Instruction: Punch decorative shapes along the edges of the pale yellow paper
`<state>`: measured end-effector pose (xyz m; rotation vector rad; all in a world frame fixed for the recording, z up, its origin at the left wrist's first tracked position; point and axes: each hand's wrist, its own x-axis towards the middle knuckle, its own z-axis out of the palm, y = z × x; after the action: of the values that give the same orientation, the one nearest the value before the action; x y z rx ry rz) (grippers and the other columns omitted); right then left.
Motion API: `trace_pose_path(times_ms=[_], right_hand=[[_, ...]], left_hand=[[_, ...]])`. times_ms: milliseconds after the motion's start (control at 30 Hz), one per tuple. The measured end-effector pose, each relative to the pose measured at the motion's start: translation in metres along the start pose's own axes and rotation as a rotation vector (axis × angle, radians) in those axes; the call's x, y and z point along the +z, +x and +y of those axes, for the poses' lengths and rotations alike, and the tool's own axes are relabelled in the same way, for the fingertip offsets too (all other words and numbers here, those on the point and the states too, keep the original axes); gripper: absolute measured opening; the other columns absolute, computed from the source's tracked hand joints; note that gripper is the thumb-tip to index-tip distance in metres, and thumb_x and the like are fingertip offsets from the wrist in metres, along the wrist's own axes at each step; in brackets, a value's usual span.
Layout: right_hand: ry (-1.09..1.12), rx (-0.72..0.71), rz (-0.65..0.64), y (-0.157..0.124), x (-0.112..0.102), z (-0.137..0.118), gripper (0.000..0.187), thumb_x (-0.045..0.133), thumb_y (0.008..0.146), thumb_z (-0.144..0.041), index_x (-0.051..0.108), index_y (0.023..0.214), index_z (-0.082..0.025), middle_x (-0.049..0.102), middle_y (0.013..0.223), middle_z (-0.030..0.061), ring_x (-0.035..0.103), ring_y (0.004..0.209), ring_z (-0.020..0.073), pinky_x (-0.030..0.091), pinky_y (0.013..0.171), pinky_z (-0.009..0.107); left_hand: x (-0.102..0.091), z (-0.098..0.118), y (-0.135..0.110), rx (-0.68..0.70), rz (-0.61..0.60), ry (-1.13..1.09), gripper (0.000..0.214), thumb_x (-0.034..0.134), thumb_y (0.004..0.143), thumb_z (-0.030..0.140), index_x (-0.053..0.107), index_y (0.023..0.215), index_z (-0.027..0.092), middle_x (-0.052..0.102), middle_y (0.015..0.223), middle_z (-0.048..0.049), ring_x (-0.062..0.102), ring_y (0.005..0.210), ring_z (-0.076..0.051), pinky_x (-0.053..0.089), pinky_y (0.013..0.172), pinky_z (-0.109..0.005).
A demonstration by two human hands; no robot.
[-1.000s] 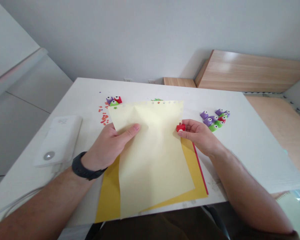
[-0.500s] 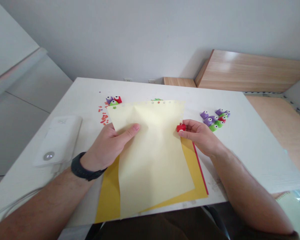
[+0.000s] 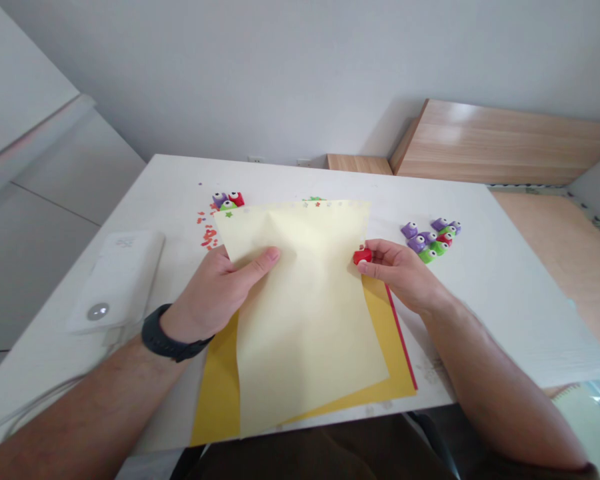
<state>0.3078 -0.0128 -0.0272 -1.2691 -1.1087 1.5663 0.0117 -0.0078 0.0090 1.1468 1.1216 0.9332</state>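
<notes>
A sheet of pale yellow paper point(image 3: 310, 320) is held up in front of me, its top edge lined with small star-shaped cutouts. My left hand point(image 3: 225, 283) grips its left side, thumb on the front and fingers hidden behind. At the sheet's right edge, my right hand point(image 3: 397, 267) pinches a small red craft punch point(image 3: 363, 256) between thumb and fingers. The punch sits against the paper edge; whether it is pressed down I cannot tell. Darker yellow paper point(image 3: 217, 387) lies beneath, with a red sheet edge point(image 3: 403, 337) showing at its right.
Several purple, green and red punches point(image 3: 430, 241) are grouped on the right of the white table point(image 3: 480, 320). More punches point(image 3: 227, 200) stand behind the sheet's upper left corner, near scattered orange-red paper bits point(image 3: 209, 237). A white device point(image 3: 120, 280) with cables lies on the left.
</notes>
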Motion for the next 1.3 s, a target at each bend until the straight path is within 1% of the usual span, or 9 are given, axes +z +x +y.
trace_pose_path(times_ms=[167,267,367,467,633,933,1133,1300], right_hand=[[0.043,0.007,0.012,0.000,0.001,0.000,0.039,0.094,0.074,-0.029,0.076,0.108,-0.022,0.078,0.102,0.0028,0.070,0.089,0.0165,0.053,0.087,0.033],[0.049,0.014,-0.003,0.001,0.001,0.000,0.040,0.094,0.072,-0.029,0.076,0.107,-0.021,0.079,0.103,0.0036,0.071,0.090,0.0167,0.054,0.087,0.033],[0.027,0.026,-0.015,0.000,0.000,0.000,0.037,0.094,0.073,-0.030,0.077,0.104,-0.020,0.079,0.102,0.0037,0.071,0.088,0.0165,0.055,0.086,0.032],[0.002,0.029,-0.013,0.000,0.000,-0.001,0.036,0.093,0.074,-0.031,0.077,0.104,-0.021,0.079,0.101,0.0038,0.071,0.088,0.0168,0.055,0.085,0.033],[-0.030,0.001,0.010,0.001,0.001,0.000,0.034,0.093,0.073,-0.031,0.077,0.101,-0.020,0.078,0.097,0.0030,0.069,0.085,0.0166,0.053,0.085,0.033],[-0.023,-0.020,0.006,0.001,0.005,-0.001,0.031,0.091,0.073,-0.031,0.074,0.097,-0.020,0.076,0.094,0.0031,0.068,0.082,0.0168,0.053,0.081,0.033],[-0.048,-0.048,0.017,0.002,0.008,0.001,0.030,0.090,0.074,-0.033,0.072,0.095,-0.020,0.073,0.089,0.0014,0.065,0.079,0.0162,0.051,0.078,0.033],[-0.066,-0.055,0.019,0.005,0.007,0.003,0.029,0.088,0.075,-0.032,0.070,0.095,-0.021,0.071,0.089,0.0005,0.064,0.080,0.0166,0.049,0.079,0.033]], left_hand=[[0.000,0.000,0.000,-0.002,-0.002,-0.002,0.048,0.082,0.087,0.045,0.074,0.130,0.025,0.072,0.138,-0.0068,0.070,0.123,-0.038,0.060,0.105,-0.054],[-0.001,0.000,0.000,0.000,0.001,0.020,0.047,0.081,0.088,0.042,0.073,0.131,0.024,0.072,0.138,-0.0066,0.070,0.124,-0.037,0.058,0.108,-0.055],[-0.002,-0.002,0.000,0.012,-0.002,0.017,0.045,0.080,0.089,0.040,0.073,0.131,0.023,0.072,0.138,-0.0065,0.070,0.123,-0.036,0.059,0.108,-0.053],[-0.002,-0.005,0.000,0.018,-0.002,-0.012,0.046,0.080,0.090,0.041,0.073,0.131,0.025,0.073,0.137,-0.0065,0.073,0.119,-0.034,0.061,0.105,-0.050],[-0.002,-0.005,0.001,0.018,0.003,-0.020,0.050,0.083,0.086,0.042,0.074,0.131,0.024,0.074,0.134,-0.0087,0.074,0.116,-0.036,0.064,0.100,-0.050],[-0.003,-0.008,0.001,0.014,-0.002,-0.021,0.044,0.082,0.089,0.039,0.075,0.129,0.023,0.076,0.131,-0.0076,0.076,0.111,-0.033,0.065,0.096,-0.045],[-0.006,-0.013,0.001,0.036,-0.022,-0.024,0.043,0.078,0.092,0.041,0.074,0.133,0.026,0.075,0.133,-0.0055,0.076,0.112,-0.031,0.066,0.094,-0.042],[-0.005,-0.014,0.001,0.044,-0.008,-0.019,0.048,0.079,0.090,0.045,0.073,0.133,0.026,0.073,0.136,-0.0073,0.074,0.115,-0.034,0.065,0.096,-0.046]])
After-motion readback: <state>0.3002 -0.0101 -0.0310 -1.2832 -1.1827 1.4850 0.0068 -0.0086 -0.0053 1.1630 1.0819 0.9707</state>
